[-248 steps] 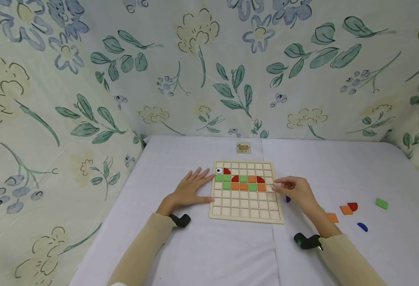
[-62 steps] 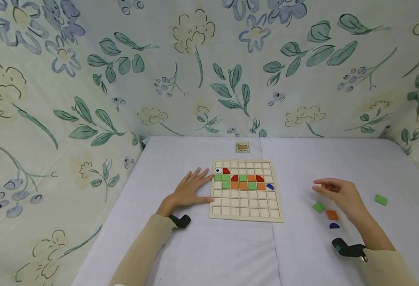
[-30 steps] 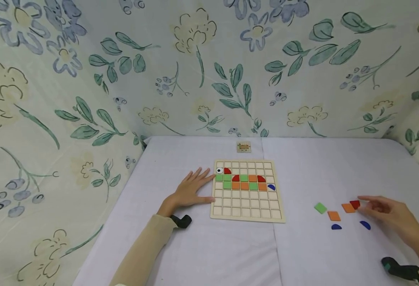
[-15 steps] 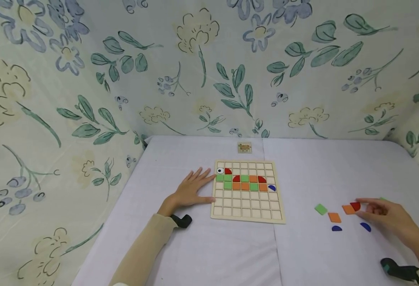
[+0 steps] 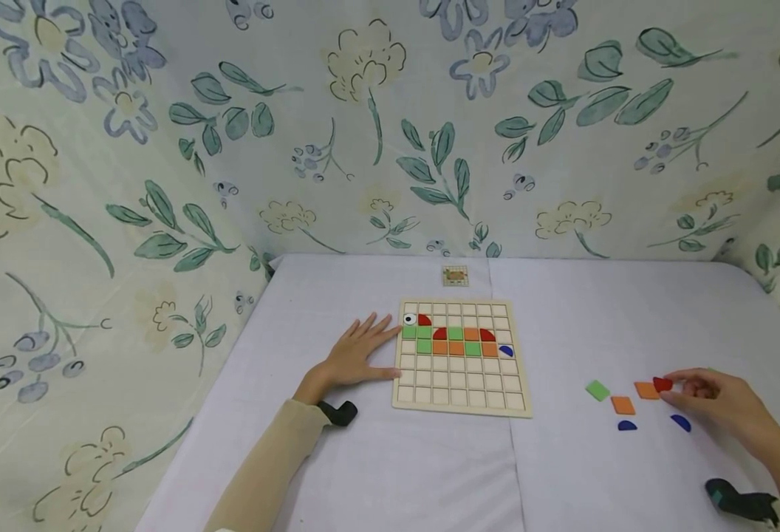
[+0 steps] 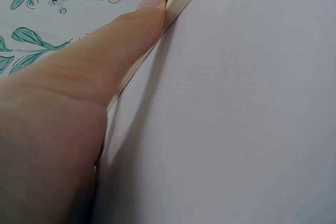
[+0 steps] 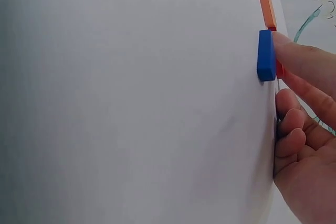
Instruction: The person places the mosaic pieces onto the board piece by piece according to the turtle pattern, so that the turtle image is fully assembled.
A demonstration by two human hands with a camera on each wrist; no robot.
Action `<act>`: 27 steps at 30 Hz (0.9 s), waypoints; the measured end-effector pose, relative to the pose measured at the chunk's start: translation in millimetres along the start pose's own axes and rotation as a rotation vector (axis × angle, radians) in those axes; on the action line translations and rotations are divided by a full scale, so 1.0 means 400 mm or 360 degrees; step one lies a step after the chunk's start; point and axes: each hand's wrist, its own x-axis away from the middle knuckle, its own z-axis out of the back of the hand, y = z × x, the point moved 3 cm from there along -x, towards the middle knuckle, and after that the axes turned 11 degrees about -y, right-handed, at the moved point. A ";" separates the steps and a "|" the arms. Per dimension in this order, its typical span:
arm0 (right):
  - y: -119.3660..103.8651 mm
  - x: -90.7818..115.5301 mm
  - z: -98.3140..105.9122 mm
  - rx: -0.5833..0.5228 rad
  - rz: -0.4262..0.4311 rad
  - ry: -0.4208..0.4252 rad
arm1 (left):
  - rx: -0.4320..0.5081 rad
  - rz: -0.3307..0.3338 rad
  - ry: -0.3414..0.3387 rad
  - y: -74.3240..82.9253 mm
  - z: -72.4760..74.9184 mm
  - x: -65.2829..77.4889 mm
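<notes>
In the head view, my left hand (image 5: 357, 355) lies with straight, spread fingers against the left edge of the wooden grid board (image 5: 459, 395). Its thumb (image 6: 131, 30) touches the board's rim in the left wrist view. Set in the board are a white eye tile (image 5: 410, 319) and green, orange and red tiles. A blue half-circle tile (image 5: 506, 351) sits at the right end of their lower row. At the right, my right hand (image 5: 716, 395) pinches a red quarter-circle tile (image 5: 662, 384) between thumb and index finger, partly hiding it.
Around the right hand lie two orange squares (image 5: 623, 405), a green square (image 5: 597, 390) and two blue half-circles (image 5: 680, 423). A sliver of green shows behind the hand. A small pattern card (image 5: 455, 276) lies behind the board. Floral cloth hangs around the white table.
A blue half-circle has gone into the board's right side. My right hand has moved right from the board to the loose tiles and now pinches the red one, which has turned slightly. Left hand unmoved.
</notes>
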 end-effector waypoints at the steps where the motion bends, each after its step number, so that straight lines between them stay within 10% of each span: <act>1: -0.001 -0.002 0.001 -0.0008 -0.0002 0.0000 | 0.0003 -0.0001 0.0002 0.000 -0.001 0.000; 27: -0.041 0.011 0.015 0.0025 -0.0105 0.0037 | -0.0006 0.0011 -0.0008 -0.009 -0.006 -0.002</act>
